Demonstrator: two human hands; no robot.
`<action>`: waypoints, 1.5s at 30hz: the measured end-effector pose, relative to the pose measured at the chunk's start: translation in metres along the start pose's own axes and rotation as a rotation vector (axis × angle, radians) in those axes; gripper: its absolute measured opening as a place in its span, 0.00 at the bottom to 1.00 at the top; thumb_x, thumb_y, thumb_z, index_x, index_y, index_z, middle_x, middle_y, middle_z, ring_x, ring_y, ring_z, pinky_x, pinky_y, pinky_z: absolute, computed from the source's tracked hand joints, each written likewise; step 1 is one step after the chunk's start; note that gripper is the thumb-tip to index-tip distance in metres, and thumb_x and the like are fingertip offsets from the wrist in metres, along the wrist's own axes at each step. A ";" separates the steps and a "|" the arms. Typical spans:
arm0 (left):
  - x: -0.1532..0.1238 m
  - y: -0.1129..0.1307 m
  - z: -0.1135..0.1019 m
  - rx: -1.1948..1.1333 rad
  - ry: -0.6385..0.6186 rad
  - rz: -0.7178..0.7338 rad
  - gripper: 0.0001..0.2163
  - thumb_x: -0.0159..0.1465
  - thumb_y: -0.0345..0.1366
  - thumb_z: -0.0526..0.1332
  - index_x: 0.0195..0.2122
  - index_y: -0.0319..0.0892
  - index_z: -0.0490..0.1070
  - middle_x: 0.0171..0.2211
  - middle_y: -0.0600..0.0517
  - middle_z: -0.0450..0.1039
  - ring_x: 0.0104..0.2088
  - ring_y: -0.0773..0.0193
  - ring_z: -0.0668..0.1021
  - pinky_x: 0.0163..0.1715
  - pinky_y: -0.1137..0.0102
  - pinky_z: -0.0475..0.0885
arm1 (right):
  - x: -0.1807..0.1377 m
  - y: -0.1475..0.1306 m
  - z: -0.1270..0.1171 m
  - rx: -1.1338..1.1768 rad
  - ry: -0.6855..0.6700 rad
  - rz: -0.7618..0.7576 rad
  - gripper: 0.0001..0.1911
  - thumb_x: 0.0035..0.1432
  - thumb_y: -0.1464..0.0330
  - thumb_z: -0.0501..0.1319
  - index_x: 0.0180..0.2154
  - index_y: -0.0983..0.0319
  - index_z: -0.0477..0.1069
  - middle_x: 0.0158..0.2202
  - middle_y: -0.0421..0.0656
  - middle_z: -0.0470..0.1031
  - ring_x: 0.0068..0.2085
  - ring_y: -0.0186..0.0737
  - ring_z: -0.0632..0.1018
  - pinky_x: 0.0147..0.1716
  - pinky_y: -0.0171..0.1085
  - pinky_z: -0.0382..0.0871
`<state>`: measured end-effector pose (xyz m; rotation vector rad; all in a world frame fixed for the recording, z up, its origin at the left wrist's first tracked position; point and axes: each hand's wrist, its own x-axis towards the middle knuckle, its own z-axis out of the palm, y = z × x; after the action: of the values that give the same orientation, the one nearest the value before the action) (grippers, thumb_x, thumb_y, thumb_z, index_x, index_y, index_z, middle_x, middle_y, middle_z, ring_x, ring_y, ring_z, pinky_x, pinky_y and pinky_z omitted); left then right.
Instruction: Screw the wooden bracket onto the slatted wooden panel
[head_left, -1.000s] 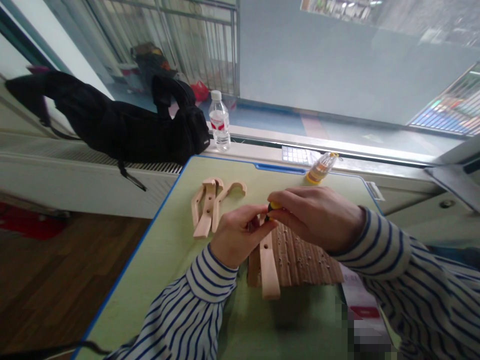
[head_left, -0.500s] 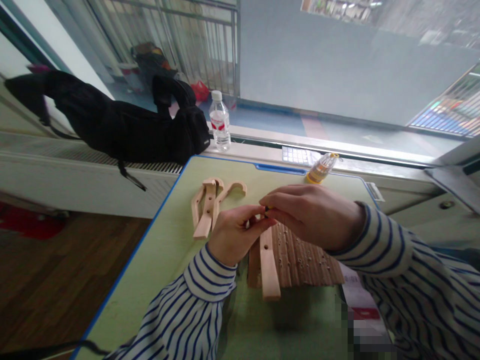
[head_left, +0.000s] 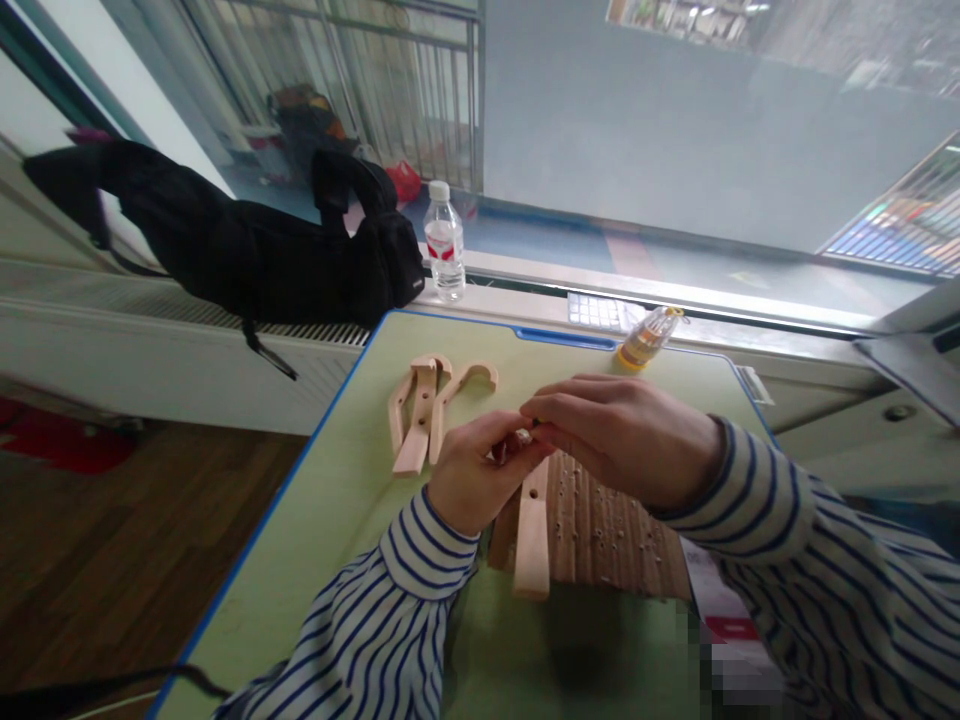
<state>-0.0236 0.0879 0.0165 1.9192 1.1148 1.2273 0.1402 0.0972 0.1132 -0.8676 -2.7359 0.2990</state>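
Note:
My left hand [head_left: 480, 475] is closed in a pinch at the top end of a pale wooden strip [head_left: 532, 540] with a hole in it. My right hand [head_left: 622, 435] is closed too, its fingertips meeting the left hand's over that end. Only a dark tip of a small tool shows between the fingers. The strip lies on a brown slatted wooden board [head_left: 607, 525] dotted with small holes, on the green table [head_left: 337, 520]. Both arms wear blue-striped sleeves.
Several curved wooden pieces [head_left: 424, 410] lie left of my hands. A small amber bottle [head_left: 645, 340] lies at the table's far edge. A water bottle [head_left: 445, 245] and a black bag [head_left: 255, 250] rest on the window sill. Printed paper [head_left: 712, 590] sits under my right forearm.
My right hand has closed over the small tool, so its yellow handle no longer shows. The wooden strip's near end has swung slightly left. Both hands stay together over its top end.

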 end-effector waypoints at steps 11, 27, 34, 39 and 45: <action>-0.015 0.008 0.030 -0.042 0.210 -0.033 0.06 0.60 0.36 0.57 0.35 0.40 0.66 0.25 0.55 0.65 0.22 0.72 0.67 0.22 0.76 0.65 | -0.003 0.003 -0.005 0.020 0.006 -0.016 0.08 0.58 0.75 0.53 0.38 0.66 0.70 0.38 0.47 0.73 0.41 0.35 0.73 0.38 0.35 0.67; -0.028 -0.011 -0.002 0.236 -0.240 -0.298 0.14 0.57 0.46 0.58 0.25 0.42 0.61 0.17 0.59 0.60 0.19 0.70 0.65 0.19 0.74 0.58 | -0.008 0.006 -0.004 0.027 0.015 0.016 0.11 0.61 0.71 0.50 0.42 0.66 0.69 0.40 0.48 0.73 0.42 0.37 0.73 0.39 0.36 0.67; -0.027 -0.015 0.001 0.223 -0.276 -0.367 0.16 0.56 0.50 0.57 0.24 0.42 0.61 0.18 0.59 0.61 0.19 0.68 0.66 0.20 0.74 0.58 | -0.003 0.007 -0.001 0.068 0.027 0.047 0.12 0.59 0.71 0.52 0.44 0.65 0.67 0.39 0.47 0.74 0.41 0.36 0.74 0.39 0.36 0.67; -0.026 -0.014 0.003 0.223 -0.253 -0.412 0.15 0.55 0.48 0.59 0.24 0.42 0.60 0.18 0.58 0.61 0.20 0.68 0.65 0.20 0.74 0.57 | -0.004 0.011 0.005 0.032 0.061 0.083 0.11 0.60 0.68 0.53 0.43 0.65 0.67 0.39 0.46 0.74 0.38 0.35 0.74 0.37 0.35 0.67; -0.026 -0.016 0.004 0.201 -0.271 -0.427 0.14 0.56 0.47 0.58 0.24 0.42 0.58 0.19 0.59 0.60 0.20 0.69 0.64 0.21 0.73 0.57 | -0.005 0.008 0.011 -0.022 0.130 0.069 0.11 0.61 0.68 0.53 0.43 0.65 0.67 0.37 0.46 0.75 0.36 0.34 0.74 0.36 0.34 0.68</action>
<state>-0.0311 0.0723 -0.0086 1.7935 1.4437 0.6255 0.1451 0.0988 0.0996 -0.9531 -2.5982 0.2183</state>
